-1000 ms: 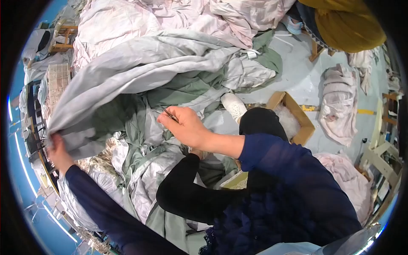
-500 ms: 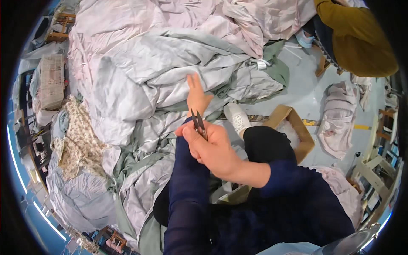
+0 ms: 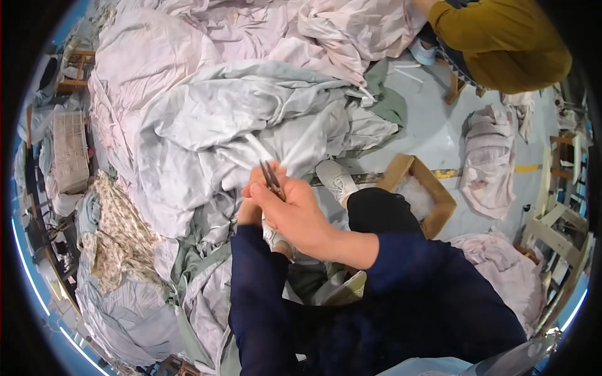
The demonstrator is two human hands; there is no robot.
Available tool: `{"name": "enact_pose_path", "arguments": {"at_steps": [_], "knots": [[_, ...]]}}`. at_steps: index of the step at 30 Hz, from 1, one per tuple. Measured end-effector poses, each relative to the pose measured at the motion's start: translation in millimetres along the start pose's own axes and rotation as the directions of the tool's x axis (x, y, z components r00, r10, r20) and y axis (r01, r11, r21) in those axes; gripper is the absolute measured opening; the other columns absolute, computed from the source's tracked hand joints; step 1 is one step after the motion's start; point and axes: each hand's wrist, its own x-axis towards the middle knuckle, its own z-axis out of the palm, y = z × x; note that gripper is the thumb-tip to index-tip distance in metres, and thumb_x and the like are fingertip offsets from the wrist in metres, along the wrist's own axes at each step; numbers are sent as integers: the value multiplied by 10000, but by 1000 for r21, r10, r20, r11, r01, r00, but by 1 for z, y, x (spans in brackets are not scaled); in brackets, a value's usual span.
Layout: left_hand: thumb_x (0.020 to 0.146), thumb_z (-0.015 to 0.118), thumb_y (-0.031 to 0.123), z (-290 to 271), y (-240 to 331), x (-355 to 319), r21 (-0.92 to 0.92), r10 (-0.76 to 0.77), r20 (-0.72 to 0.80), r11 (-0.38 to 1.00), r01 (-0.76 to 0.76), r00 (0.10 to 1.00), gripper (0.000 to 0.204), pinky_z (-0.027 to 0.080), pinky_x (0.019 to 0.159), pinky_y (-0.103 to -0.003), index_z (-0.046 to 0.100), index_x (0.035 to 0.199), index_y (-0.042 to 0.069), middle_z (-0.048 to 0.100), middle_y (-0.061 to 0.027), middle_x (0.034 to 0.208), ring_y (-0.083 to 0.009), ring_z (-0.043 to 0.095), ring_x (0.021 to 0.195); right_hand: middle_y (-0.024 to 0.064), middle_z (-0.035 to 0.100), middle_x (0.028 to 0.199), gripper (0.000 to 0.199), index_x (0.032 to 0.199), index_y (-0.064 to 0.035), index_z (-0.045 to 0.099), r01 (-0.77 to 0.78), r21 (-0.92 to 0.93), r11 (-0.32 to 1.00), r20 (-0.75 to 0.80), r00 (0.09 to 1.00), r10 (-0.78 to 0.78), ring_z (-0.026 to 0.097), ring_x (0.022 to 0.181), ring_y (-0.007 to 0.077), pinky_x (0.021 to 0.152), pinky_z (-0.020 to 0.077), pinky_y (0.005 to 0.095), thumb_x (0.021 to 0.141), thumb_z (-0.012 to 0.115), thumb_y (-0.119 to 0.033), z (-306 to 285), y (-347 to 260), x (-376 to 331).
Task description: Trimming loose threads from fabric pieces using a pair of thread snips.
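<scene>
Thread snips [image 3: 271,177] with dark pointed blades stick up out of my right hand [image 3: 295,216], whose fingers are wrapped round them. Just beyond and partly hidden behind it, my left hand [image 3: 277,168] is closed on a pale grey sheet [image 3: 194,122]. Taut folds run from the cloth into its fingers, though the fingertips are largely covered. The sheet lies in a big crumpled heap in front of me, with a green underside showing in places.
Pale pink cloth [image 3: 150,41] is piled behind the sheet. At the right stand an open cardboard box [image 3: 442,216] and a folded pink bundle [image 3: 489,160]. A co-worker in a mustard sleeve [image 3: 483,28] sits far right. Floral fabric [image 3: 116,229] lies at left.
My left hand has drawn back toward me and closed on the sheet, pulling up folds. My right hand, with the snips, has shifted slightly left. The co-worker's arm now reaches to the pink cloth.
</scene>
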Motion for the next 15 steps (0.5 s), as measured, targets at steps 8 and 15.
{"name": "enact_pose_path", "arguments": {"at_steps": [8, 15], "knots": [[884, 568, 127, -107, 56, -244, 395, 510, -478, 852, -343, 715, 324, 497, 864, -422, 575, 1177, -11, 639, -130, 1050, -308, 618, 938, 20, 634, 713, 294, 949, 36, 690, 106, -399, 911, 82, 993, -79, 528, 685, 43, 620, 436, 235, 929, 598, -242, 8, 7, -13], [981, 472, 107, -300, 106, -348, -276, 248, -816, 627, -729, 522, 241, 514, 798, -333, 554, 1151, -42, 607, -115, 1058, -210, 576, 880, -37, 549, 642, 264, 966, 6, 687, 152, -342, 927, 204, 975, -85, 472, 592, 31, 545, 393, 234, 943, 573, -230, 7, 17, -26]]}}
